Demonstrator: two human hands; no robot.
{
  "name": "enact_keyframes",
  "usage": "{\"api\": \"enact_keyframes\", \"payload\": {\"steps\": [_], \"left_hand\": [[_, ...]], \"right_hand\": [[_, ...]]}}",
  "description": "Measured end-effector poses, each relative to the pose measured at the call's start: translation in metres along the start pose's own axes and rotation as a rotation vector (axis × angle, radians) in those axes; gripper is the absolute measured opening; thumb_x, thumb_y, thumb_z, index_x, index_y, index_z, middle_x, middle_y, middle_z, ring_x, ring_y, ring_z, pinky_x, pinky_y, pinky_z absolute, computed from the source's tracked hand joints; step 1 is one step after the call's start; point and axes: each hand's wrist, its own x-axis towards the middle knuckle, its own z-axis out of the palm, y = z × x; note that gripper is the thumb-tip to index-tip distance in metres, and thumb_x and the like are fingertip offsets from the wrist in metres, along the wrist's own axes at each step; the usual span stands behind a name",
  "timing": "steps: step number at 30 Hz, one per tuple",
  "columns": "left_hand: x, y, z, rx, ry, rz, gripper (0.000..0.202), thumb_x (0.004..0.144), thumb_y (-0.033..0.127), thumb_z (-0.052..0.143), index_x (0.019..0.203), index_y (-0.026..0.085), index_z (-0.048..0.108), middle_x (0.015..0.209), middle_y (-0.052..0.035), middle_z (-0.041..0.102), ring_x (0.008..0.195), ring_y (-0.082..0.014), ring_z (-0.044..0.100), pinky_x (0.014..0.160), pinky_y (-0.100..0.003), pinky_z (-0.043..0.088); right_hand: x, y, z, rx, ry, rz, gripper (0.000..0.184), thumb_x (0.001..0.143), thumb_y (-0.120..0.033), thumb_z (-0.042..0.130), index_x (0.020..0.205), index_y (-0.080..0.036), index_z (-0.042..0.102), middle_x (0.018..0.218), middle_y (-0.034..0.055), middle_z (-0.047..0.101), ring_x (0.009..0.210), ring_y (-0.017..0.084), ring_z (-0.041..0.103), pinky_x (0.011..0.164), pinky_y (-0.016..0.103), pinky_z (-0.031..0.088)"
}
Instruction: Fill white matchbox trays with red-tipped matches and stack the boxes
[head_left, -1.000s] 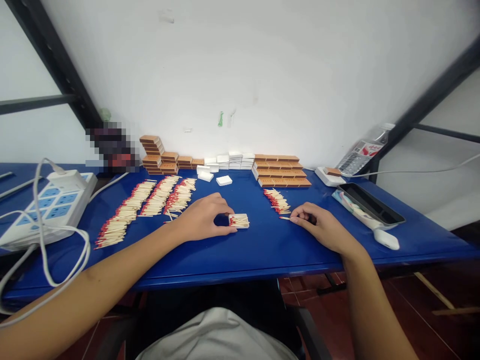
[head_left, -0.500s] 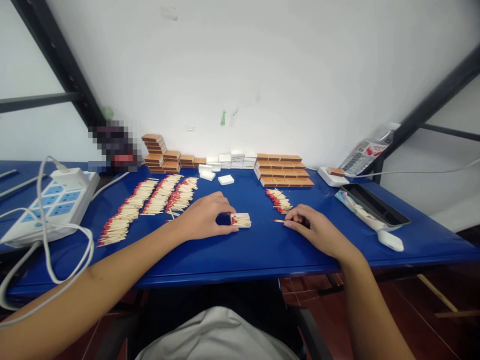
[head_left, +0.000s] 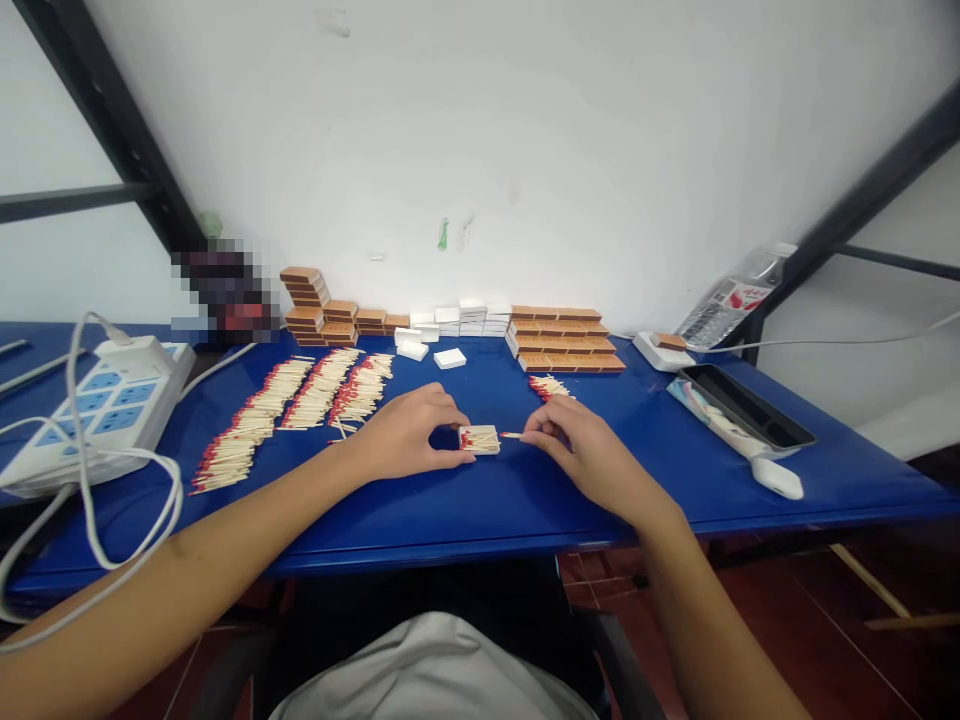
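White cardboard tray at the centre of the frame, lying open side up on the blue table, loaded with red-headed matches. Pinched at the left end between thumb and fingers of the left hand; grip closed on the tray. Single match held in a closed pinch of the right hand, right of centre; red head pointing left, just beside the right end of the tray, contact too fine to tell. Behind the right hand and partly hidden by it, a small match pile. Left of centre, three slanting match rows, red heads mostly to the left. Along the wall, from left to right: a stepped brown stack of boxes, a cluster of white boxes, a wide brown block of boxes. At the right of the frame, a tilted plastic bottle, a long black case and a small white case. At the far left, a white power strip with blue sockets.
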Motion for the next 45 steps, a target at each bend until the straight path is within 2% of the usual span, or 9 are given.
{"api": "enact_keyframes", "payload": {"steps": [4, 7, 11, 14, 19, 25, 31, 36, 45], "left_hand": [[0.001, -0.002, 0.0, -0.003, 0.002, 0.022, 0.032, 0.091, 0.046, 0.079, 0.111, 0.022, 0.079, 0.097, -0.0062, 0.073, 0.098, -0.0246, 0.062, 0.085, -0.035, 0.051], [0.001, -0.002, 0.001, 0.003, 0.005, 0.023, 0.032, 0.091, 0.045, 0.079, 0.112, 0.021, 0.078, 0.098, -0.0063, 0.073, 0.099, -0.0244, 0.062, 0.086, -0.035, 0.051], [0.0, -0.001, 0.001, 0.008, -0.002, 0.007, 0.032, 0.091, 0.046, 0.079, 0.112, 0.022, 0.079, 0.099, -0.0064, 0.073, 0.1, -0.0244, 0.062, 0.085, -0.035, 0.051], [0.0, -0.001, 0.001, 0.006, -0.006, -0.002, 0.033, 0.091, 0.046, 0.079, 0.113, 0.022, 0.079, 0.099, -0.0065, 0.073, 0.101, -0.0245, 0.062, 0.085, -0.035, 0.051], [0.0, -0.002, 0.0, 0.0, -0.016, -0.013, 0.033, 0.092, 0.048, 0.078, 0.112, 0.022, 0.078, 0.099, -0.0065, 0.072, 0.1, -0.0242, 0.062, 0.084, -0.035, 0.051], [0.001, 0.0, -0.001, -0.012, -0.011, -0.026, 0.032, 0.091, 0.047, 0.078, 0.11, 0.022, 0.078, 0.099, -0.0063, 0.072, 0.098, -0.0239, 0.062, 0.084, -0.035, 0.051], [0.0, 0.0, 0.0, -0.002, -0.006, -0.009, 0.032, 0.091, 0.047, 0.078, 0.112, 0.022, 0.078, 0.099, -0.0068, 0.072, 0.099, -0.0246, 0.062, 0.084, -0.036, 0.051], [0.0, 0.0, 0.0, -0.003, -0.013, -0.004, 0.033, 0.091, 0.048, 0.078, 0.113, 0.022, 0.079, 0.1, -0.0072, 0.073, 0.1, -0.0251, 0.062, 0.084, -0.036, 0.051], [0.001, 0.003, 0.002, 0.0, -0.006, 0.022, 0.034, 0.091, 0.047, 0.079, 0.112, 0.021, 0.078, 0.097, -0.0068, 0.072, 0.098, -0.0244, 0.062, 0.085, -0.036, 0.051]], "right_hand": [[0.019, -0.018, 0.021, -0.05, -0.028, -0.123, 0.008, 0.103, -0.023, 0.06, 0.095, -0.023, 0.064, 0.098, 0.0061, 0.063, 0.094, 0.023, 0.058, 0.081, 0.036, 0.047], [0.021, -0.016, 0.02, -0.019, 0.025, -0.105, 0.011, 0.104, -0.026, 0.059, 0.098, -0.023, 0.066, 0.096, 0.0047, 0.064, 0.088, 0.021, 0.059, 0.079, 0.034, 0.047], [0.006, 0.014, -0.006, -0.045, 0.201, 0.03, 0.018, 0.104, -0.036, 0.059, 0.097, -0.023, 0.07, 0.087, 0.0034, 0.063, 0.076, 0.02, 0.057, 0.072, 0.034, 0.045], [-0.012, 0.049, -0.025, -0.141, 0.252, 0.115, 0.022, 0.103, -0.04, 0.061, 0.095, -0.023, 0.072, 0.082, 0.0037, 0.061, 0.074, 0.02, 0.056, 0.071, 0.035, 0.044], [-0.032, 0.087, -0.034, -0.137, 0.169, 0.172, 0.023, 0.099, -0.044, 0.063, 0.104, -0.025, 0.075, 0.088, 0.005, 0.062, 0.076, 0.021, 0.059, 0.072, 0.037, 0.047], [-0.03, 0.086, -0.03, -0.12, 0.129, 0.162, 0.028, 0.101, -0.05, 0.06, 0.102, -0.025, 0.073, 0.087, 0.0046, 0.061, 0.075, 0.021, 0.057, 0.073, 0.037, 0.047], [-0.027, 0.087, -0.028, -0.119, 0.061, 0.147, 0.024, 0.105, -0.043, 0.054, 0.093, -0.025, 0.065, 0.092, 0.0053, 0.062, 0.083, 0.024, 0.059, 0.079, 0.038, 0.047], [-0.027, 0.07, -0.024, -0.101, 0.058, 0.115, 0.023, 0.107, -0.04, 0.051, 0.094, -0.024, 0.062, 0.098, 0.0063, 0.063, 0.091, 0.024, 0.06, 0.085, 0.039, 0.048], [0.001, -0.016, 0.012, -0.145, 0.009, -0.061, 0.016, 0.108, -0.028, 0.049, 0.098, -0.024, 0.06, 0.102, 0.0073, 0.064, 0.095, 0.024, 0.062, 0.083, 0.038, 0.05]]}}
